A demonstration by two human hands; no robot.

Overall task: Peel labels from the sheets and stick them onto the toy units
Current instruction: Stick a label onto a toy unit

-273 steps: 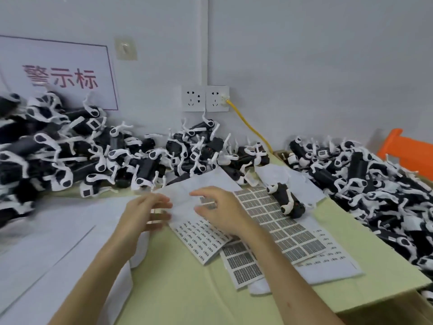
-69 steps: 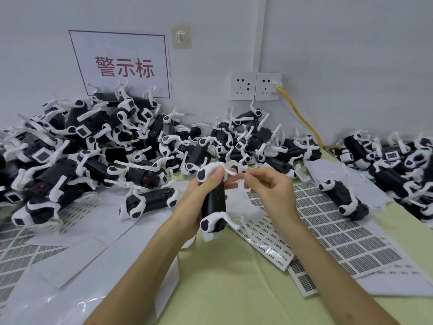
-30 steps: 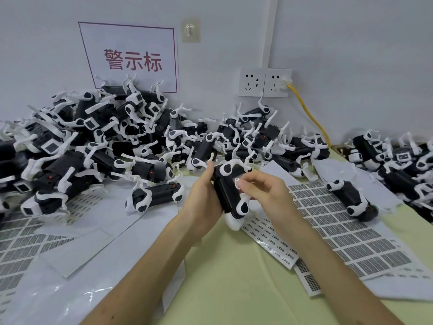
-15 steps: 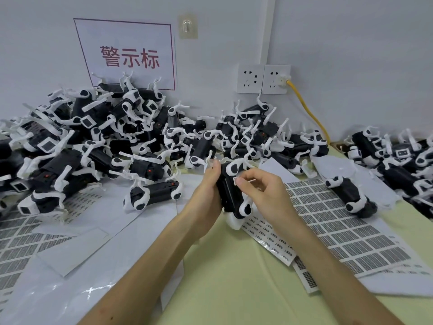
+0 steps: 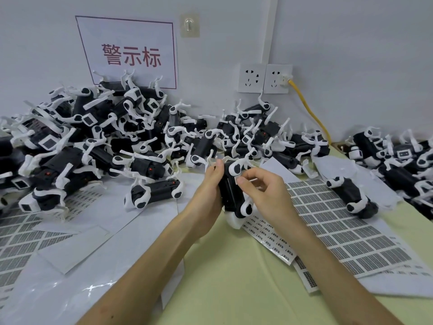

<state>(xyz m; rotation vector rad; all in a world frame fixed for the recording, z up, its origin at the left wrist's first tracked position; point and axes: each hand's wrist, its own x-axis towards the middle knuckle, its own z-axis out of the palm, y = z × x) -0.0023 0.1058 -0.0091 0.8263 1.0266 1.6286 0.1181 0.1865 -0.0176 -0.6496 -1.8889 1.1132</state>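
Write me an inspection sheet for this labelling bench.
Surface: pale green table, partly under paper.
Job's things: one toy in hand; label sheets at the right; a label at the toy's body.
Clutter: pile of toys along the wall; loose sheets at the left.
Grippers: left hand grips the toy; right hand pinches the label against it.
Cables: yellow cable plugged into the wall socket.
Surroundings: sign and hook on the wall.
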